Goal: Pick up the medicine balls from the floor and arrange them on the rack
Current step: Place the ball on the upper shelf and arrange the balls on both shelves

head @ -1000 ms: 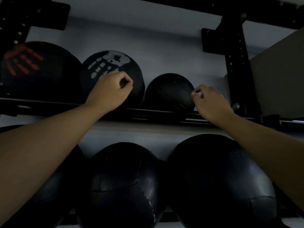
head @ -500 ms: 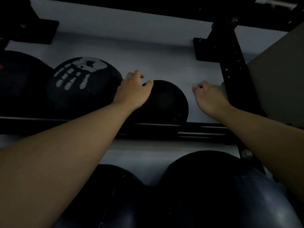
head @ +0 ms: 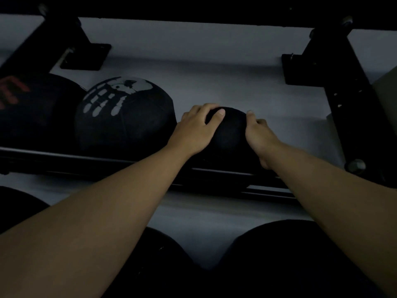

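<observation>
Head view
Small black medicine ball (head: 228, 134): it sits on the upper shelf rail (head: 86, 157) of the black rack (head: 348, 97), just to the right of the ball with the white handprint (head: 125, 117).
Left hand (head: 194, 131): it lies on the upper left side of the small ball, the fingers curved over the top and the thumb pressed on the front.
Right hand (head: 261, 136): it presses on the right side of the same ball, the fingers wrapped around it; the ball is held between both hands.
Ball with the red print (head: 28, 108): it is at the far left of the same shelf, beside the handprint ball.
Lower row: two big dark balls, one at the bottom right (head: 285, 259) and one at the bottom middle (head: 159, 261), partly hidden by the forearms.
Wall (head: 214, 72): pale grey, behind the rack.
Light: very dim, so the ball seams are hard to see.
</observation>
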`<state>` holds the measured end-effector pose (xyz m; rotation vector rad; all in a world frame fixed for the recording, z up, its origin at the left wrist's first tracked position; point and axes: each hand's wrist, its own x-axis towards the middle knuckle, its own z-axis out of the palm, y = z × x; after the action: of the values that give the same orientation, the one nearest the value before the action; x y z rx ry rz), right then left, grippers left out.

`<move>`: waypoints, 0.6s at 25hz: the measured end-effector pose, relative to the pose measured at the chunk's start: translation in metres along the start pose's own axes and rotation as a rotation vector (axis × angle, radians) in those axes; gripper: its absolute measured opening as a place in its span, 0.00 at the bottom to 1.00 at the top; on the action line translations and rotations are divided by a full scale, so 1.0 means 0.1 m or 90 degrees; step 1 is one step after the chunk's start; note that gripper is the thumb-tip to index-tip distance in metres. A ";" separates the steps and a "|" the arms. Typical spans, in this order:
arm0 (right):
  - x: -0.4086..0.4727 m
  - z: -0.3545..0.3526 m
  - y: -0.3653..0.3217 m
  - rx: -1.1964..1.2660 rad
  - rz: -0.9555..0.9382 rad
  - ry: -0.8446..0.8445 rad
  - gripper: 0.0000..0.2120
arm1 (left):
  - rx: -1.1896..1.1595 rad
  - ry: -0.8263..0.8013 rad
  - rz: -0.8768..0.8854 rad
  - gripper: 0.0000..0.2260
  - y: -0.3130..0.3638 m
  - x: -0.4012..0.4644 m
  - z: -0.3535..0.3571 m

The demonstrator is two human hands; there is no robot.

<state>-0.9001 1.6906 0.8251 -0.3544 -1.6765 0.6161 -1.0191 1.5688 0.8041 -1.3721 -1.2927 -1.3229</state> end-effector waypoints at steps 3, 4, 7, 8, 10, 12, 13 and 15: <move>0.06 0.07 0.00 0.026 -0.011 0.038 0.38 | -0.012 0.016 0.005 0.22 -0.05 -0.06 0.02; 0.07 0.08 0.03 0.024 -0.029 0.045 0.37 | -0.008 0.019 0.007 0.22 -0.06 -0.08 0.03; 0.08 0.06 0.11 0.032 -0.096 0.054 0.34 | -0.006 0.007 0.010 0.23 -0.04 -0.08 0.01; 0.08 0.05 0.11 0.028 -0.118 0.057 0.33 | -0.004 0.001 0.012 0.23 -0.03 -0.09 0.01; 0.06 0.04 0.12 0.010 -0.172 0.062 0.30 | 0.007 -0.014 0.011 0.23 -0.02 -0.14 -0.01; 0.01 0.04 0.10 -0.020 -0.203 0.069 0.28 | 0.025 -0.040 0.013 0.24 -0.01 -0.17 -0.06; -0.04 0.03 0.07 -0.045 -0.209 0.069 0.27 | 0.042 -0.062 0.017 0.25 -0.01 -0.19 -0.11; -0.16 0.03 0.01 -0.112 -0.233 0.070 0.26 | 0.104 -0.106 0.038 0.25 -0.01 -0.21 -0.26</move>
<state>-0.8999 1.6824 0.8116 -0.1949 -1.6395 0.1749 -1.0229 1.5405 0.7862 -1.4170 -1.4257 -1.0566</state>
